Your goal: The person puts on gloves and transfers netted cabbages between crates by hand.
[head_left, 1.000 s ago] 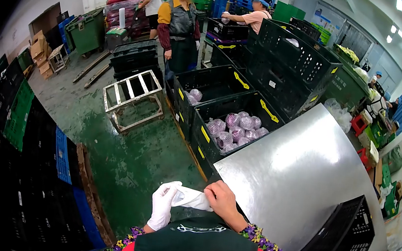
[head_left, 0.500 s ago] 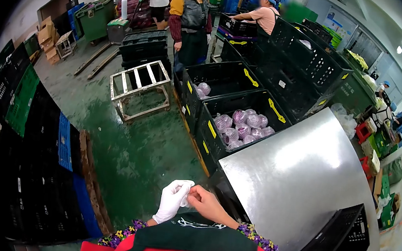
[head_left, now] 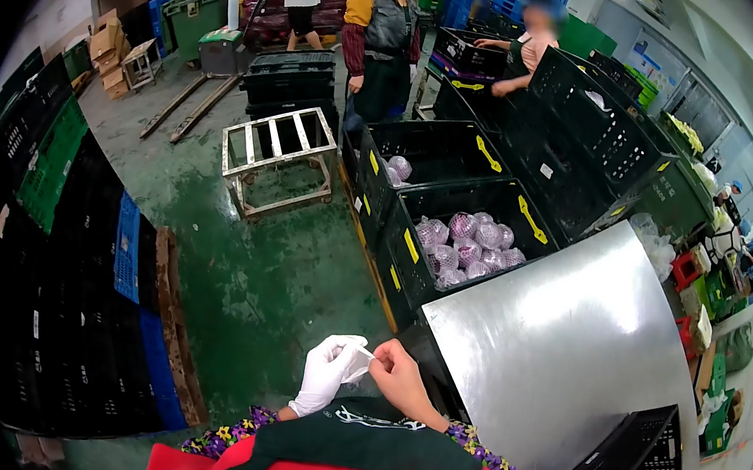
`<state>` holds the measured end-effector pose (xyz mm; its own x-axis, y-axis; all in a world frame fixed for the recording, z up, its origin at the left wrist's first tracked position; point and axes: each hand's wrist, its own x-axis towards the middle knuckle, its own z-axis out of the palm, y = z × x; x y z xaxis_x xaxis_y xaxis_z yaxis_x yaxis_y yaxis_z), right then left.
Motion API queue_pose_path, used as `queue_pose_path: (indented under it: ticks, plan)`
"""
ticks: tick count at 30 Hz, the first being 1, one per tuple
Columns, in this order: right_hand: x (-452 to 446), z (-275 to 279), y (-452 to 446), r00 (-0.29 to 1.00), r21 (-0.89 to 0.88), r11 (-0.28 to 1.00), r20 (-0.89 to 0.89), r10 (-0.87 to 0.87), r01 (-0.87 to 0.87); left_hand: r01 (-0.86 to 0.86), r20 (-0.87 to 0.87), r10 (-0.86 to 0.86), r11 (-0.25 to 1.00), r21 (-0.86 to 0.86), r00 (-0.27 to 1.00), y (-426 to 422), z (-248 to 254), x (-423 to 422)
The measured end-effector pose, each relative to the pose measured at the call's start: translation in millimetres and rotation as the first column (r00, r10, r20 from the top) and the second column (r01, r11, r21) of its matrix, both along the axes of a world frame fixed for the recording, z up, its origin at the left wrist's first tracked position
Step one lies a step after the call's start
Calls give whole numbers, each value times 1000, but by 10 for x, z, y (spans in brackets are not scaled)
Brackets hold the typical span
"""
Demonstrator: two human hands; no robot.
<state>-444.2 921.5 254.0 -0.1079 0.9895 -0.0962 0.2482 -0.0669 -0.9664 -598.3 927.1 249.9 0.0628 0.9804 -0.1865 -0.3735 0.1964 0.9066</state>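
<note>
My left hand [head_left: 327,375], in a white glove, is at waist height just above my dark green apron, its fingers closed on a limp white glove [head_left: 358,367]. My bare right hand [head_left: 398,379] is beside it and pinches the edge of that same glove, which is stretched a little between the two hands. Part of the held glove is hidden behind my fingers. Ahead of my hands, a black crate [head_left: 403,264] holds several purple round items [head_left: 466,227] in white foam nets.
A bare metal table [head_left: 562,321] is on my right, with a black crate [head_left: 633,469] tilted on it. Stacked crates [head_left: 73,293] line the left. A metal frame stand [head_left: 279,154] stands on the wet green floor. A co-worker [head_left: 387,46] and two other people are farther back.
My right hand has drawn slightly away to the right, pulling the white glove's edge out. The person in pink lowered one arm; the person in white stepped. My view shifted slightly.
</note>
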Motion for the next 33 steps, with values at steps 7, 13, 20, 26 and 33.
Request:
queue_pose_path:
  ticks: [7, 13, 20, 26, 33]
  plan:
    - [-276, 20, 90, 991, -41, 999, -134, -19, 13, -75, -20, 76, 997, 28, 997, 66, -122, -285]
    - [-628, 102, 183, 984, 7, 1000, -175, 25, -25, -127, -27, 128, 991, 35, 991, 156, -198, -638]
    - [-983, 120, 268, 976, 41, 999, -217, 23, -15, -90, 45, 94, 992, -93, 995, 297, -171, -920]
    - [-914, 50, 535, 961, -9, 1000, -275, -19, 17, 65, 28, -64, 996, -53, 998, 607, -311, -836]
    - [-594, 67, 1348, 955, 77, 997, -296, 6, 18, 202, -278, -181, 978, 50, 943, 1307, -438, -597]
